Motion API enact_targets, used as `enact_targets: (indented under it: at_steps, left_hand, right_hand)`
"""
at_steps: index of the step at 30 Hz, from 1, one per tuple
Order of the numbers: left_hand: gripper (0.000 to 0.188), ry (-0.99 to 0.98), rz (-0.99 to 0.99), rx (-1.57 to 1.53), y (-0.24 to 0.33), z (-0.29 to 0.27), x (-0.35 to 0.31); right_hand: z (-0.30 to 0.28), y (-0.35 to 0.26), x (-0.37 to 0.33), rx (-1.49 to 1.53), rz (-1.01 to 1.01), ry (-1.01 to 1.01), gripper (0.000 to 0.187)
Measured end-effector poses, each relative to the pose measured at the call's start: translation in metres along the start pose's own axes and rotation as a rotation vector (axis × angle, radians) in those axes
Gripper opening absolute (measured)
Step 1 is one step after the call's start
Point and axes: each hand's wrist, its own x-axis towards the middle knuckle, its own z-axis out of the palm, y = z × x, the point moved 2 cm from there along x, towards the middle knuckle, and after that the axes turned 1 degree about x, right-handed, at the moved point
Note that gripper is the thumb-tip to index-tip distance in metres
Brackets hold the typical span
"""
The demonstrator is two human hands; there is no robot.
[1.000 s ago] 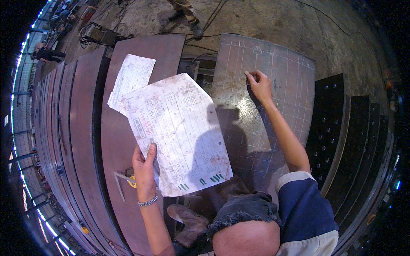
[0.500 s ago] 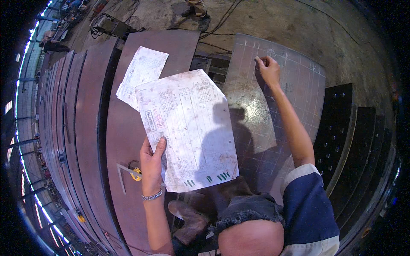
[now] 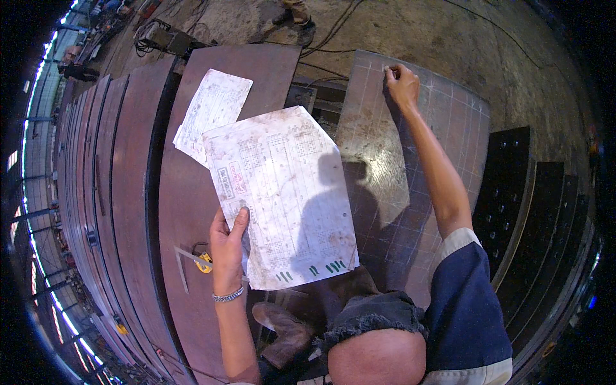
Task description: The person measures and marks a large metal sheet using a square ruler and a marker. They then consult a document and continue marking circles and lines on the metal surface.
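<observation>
My left hand (image 3: 229, 247) grips a stained white drawing sheet (image 3: 289, 199) by its left edge, thumb on top. The sheet carries printed grids, stamps and green strokes along the bottom. My right hand (image 3: 403, 85) reaches out over the far part of a grey steel plate (image 3: 378, 237). Its fingers are pinched round a small pale piece of chalk (image 3: 387, 68), mostly hidden by the fingertips. White lines cross the plate in a grid. My shadow falls on the sheet and the plate.
Another paper (image 3: 215, 106) lies on the reddish steel plate (image 3: 192, 147) to the left, near a metal square (image 3: 182, 269) and a yellow tape measure (image 3: 203, 263). Black plates with holes (image 3: 504, 192) stand at right. Cables (image 3: 330, 32) run across the far floor, where a person's legs (image 3: 295, 13) show.
My right hand has moved a little farther away along the grey plate, still pinched. The left hand and the sheet have barely shifted.
</observation>
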Motion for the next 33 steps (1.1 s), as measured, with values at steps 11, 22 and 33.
enact_targets:
  at_steps: [11, 22, 33]
  left_hand:
    - [0.038, 0.000, -0.018, -0.019, 0.002, 0.000, -0.001]
    - [0.038, -0.012, -0.039, -0.046, 0.000, 0.000, 0.001]
    - [0.038, -0.004, -0.040, -0.045, -0.001, 0.000, 0.000]
  right_hand:
    - [0.003, -0.009, 0.005, -0.094, -0.094, -0.012, 0.025]
    - [0.004, -0.029, 0.000, -0.212, -0.175, -0.052, 0.025]
    - [-0.003, -0.017, -0.014, -0.112, -0.228, -0.095, 0.022]
